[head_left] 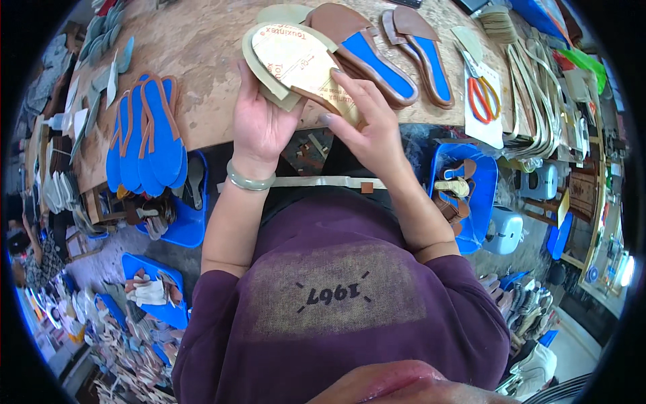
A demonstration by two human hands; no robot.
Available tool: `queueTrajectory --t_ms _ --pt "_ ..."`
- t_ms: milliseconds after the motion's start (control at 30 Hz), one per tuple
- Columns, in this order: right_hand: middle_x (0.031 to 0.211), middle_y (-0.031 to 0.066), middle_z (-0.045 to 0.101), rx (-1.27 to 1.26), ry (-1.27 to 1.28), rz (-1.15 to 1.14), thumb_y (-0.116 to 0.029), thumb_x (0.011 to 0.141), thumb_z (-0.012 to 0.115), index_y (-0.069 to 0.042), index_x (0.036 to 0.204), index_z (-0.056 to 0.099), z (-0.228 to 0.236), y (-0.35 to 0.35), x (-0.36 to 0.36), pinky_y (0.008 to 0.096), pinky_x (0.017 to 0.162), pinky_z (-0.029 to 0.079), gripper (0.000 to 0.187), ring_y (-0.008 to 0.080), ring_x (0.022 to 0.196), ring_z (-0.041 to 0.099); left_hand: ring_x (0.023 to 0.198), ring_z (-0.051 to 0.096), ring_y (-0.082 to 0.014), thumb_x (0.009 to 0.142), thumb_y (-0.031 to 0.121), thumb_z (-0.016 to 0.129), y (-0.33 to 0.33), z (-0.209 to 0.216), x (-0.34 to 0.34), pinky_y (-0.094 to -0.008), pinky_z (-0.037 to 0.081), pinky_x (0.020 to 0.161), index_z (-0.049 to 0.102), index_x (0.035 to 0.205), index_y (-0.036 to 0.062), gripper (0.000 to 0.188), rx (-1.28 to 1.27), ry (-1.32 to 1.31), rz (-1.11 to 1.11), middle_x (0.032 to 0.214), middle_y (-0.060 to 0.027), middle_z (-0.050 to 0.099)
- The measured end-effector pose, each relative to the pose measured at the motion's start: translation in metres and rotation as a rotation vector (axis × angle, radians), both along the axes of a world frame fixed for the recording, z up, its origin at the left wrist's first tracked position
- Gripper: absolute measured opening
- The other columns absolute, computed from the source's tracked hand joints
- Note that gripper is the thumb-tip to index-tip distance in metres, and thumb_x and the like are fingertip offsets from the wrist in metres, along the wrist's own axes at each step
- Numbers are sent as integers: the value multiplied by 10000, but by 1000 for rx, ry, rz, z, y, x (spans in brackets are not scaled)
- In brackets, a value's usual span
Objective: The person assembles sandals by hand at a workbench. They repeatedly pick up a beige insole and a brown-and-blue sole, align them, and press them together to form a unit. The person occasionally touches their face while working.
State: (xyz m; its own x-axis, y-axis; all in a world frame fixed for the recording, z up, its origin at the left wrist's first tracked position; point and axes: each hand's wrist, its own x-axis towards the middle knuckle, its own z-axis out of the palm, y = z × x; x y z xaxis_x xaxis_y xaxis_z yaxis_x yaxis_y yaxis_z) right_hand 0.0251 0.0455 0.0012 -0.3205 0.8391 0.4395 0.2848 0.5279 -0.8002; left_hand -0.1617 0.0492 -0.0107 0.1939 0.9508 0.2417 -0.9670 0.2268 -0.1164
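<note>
My left hand (pixel 261 132) supports the wide toe end of a shoe insole (pixel 296 55) from below, above the table's near edge. Pale printed backing faces up on the insole, and brown edging shows along its near side. Around the toe, a pale olive sheet piece (pixel 254 66) sticks out past the rim; part of it lies hidden underneath. My right hand (pixel 371 124) is closed on the narrower end, its fingers covering much of that part. Just beyond lie a brown and blue insole (pixel 377 64) and another olive piece (pixel 286 12).
Orange-handled scissors (pixel 481 97) lie on white paper at the right, near a smaller pair of brown and blue insoles (pixel 434 71). Pale strips (pixel 538 101) hang over the right edge. Blue insoles (pixel 145 148) overhang the left edge. Blue bins (pixel 488 172) stand below the table.
</note>
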Motion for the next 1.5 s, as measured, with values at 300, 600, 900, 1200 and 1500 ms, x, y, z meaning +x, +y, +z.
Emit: queueTrajectory --t_ms 300,600,900,1200,1500 --pt "983 72 698 -471 161 -227 -163 891 654 -13 1193 648 40 77 96 198 696 494 337 71 831 632 1420 240 -381 1037 364 329 -8 12 -15 -593 231 1152 230 1482 50 554 -98 415 197 1540 -198 235" --pt "947 121 680 -161 -394 -99 -191 811 721 -16 1147 669 15 114 45 296 786 500 383 192 861 641 1380 345 -352 1032 352 368 -67 2 -47 -504 318 1136 318 1436 19 526 -263 500 265 1479 -209 355" --pt "1034 135 636 479 -313 154 -94 775 683 -97 1103 655 43 67 -94 387 821 509 329 319 958 620 1374 355 -358 1036 309 339 -118 -7 -85 -507 306 1138 316 1435 5 502 -355 475 379 1474 -216 358" --pt "1224 69 603 1134 -501 965 -123 798 594 -89 1199 606 11 99 -300 363 1006 390 402 230 1213 509 1340 404 -372 1023 275 336 -121 -12 -99 -532 302 1135 401 1377 -34 475 -294 313 337 1433 -214 426" --pt "1187 118 626 253 -522 638 -114 854 590 -43 1220 600 56 112 -214 362 974 420 373 255 1115 564 1286 467 -368 1025 276 315 -114 -12 -94 -511 365 1103 379 1371 -37 471 -368 358 332 1373 -225 473"
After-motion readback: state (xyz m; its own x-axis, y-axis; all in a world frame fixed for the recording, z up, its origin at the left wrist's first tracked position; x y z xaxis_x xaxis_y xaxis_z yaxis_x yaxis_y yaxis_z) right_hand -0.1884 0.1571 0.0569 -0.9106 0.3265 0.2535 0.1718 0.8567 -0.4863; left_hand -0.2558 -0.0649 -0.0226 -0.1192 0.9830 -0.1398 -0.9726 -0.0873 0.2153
